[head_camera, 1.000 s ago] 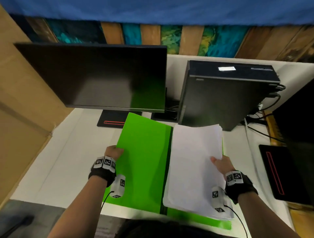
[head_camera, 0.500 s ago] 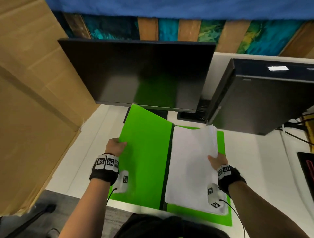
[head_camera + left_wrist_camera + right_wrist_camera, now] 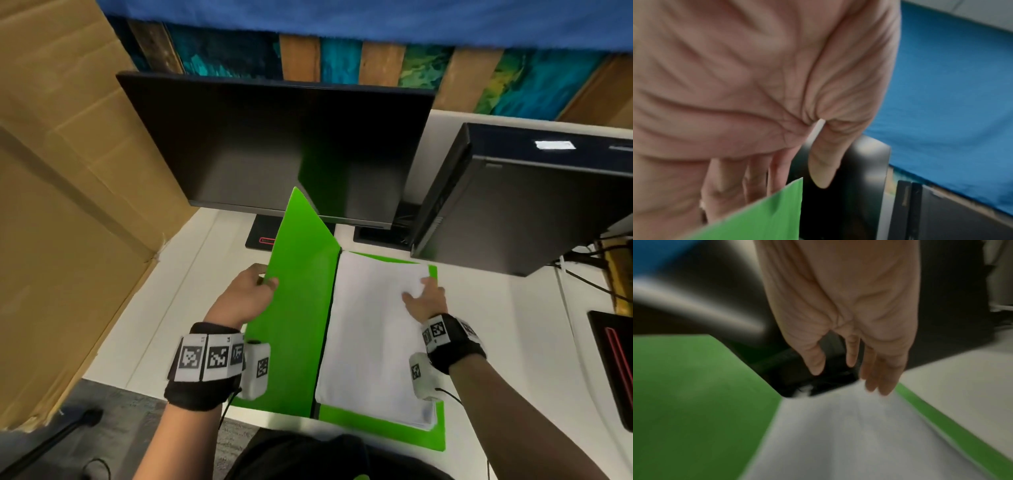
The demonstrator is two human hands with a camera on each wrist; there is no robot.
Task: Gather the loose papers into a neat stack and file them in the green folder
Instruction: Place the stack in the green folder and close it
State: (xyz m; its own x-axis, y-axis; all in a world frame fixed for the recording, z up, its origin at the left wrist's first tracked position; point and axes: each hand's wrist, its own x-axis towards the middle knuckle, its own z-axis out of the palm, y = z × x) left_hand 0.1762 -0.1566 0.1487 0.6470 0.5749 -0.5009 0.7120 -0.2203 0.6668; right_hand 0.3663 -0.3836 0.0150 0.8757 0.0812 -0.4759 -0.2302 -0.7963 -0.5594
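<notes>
The green folder (image 3: 298, 308) lies open on the white desk (image 3: 164, 308). Its left cover (image 3: 756, 216) is raised steeply off the desk. My left hand (image 3: 253, 291) pinches that cover's left edge, thumb on the inside and fingers behind it. A stack of white papers (image 3: 370, 335) lies on the folder's right half, with green showing along its right and near edges. My right hand (image 3: 424, 298) rests flat on the stack's far right corner, fingers straight. In the blurred right wrist view the fingertips (image 3: 877, 386) touch the papers (image 3: 859, 434).
A black monitor (image 3: 274, 147) stands just behind the folder, and a black computer tower (image 3: 513, 205) is at the back right. Cardboard (image 3: 68, 171) walls the left side. Cables (image 3: 582, 284) and another monitor base (image 3: 613, 370) lie at the right.
My left hand has swung the left cover up from nearly flat to steep. My right hand let go of the stack's right edge and now lies flat near its far corner.
</notes>
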